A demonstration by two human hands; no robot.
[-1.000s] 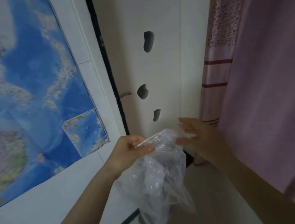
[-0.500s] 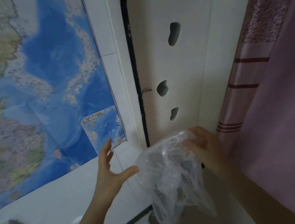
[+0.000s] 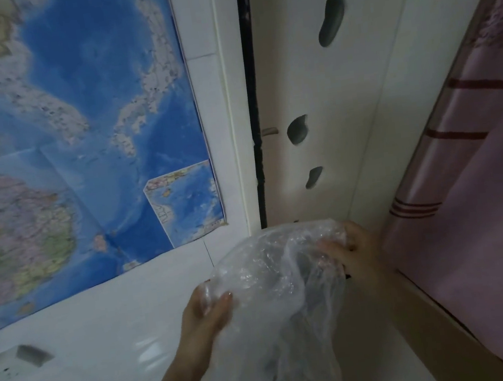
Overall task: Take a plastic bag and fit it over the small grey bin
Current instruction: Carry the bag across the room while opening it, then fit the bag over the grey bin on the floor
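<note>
- Left hand point(image 3: 207, 306) now pinched back onto the near edge of the plastic bag point(image 3: 276, 298), where half a second ago it hung open and clear of the film.
- Right hand point(image 3: 351, 252) clamped on the far edge as before, fingers curled into the plastic.
- Bag stretched between both grips, held in the air in front of the white wall point(image 3: 105, 350) under the map point(image 3: 78, 132).
- Probably spreading the mouth, ready for fitting.
- Grey bin not clearly in view; dark shape behind the film, too blurred to tell.
</note>
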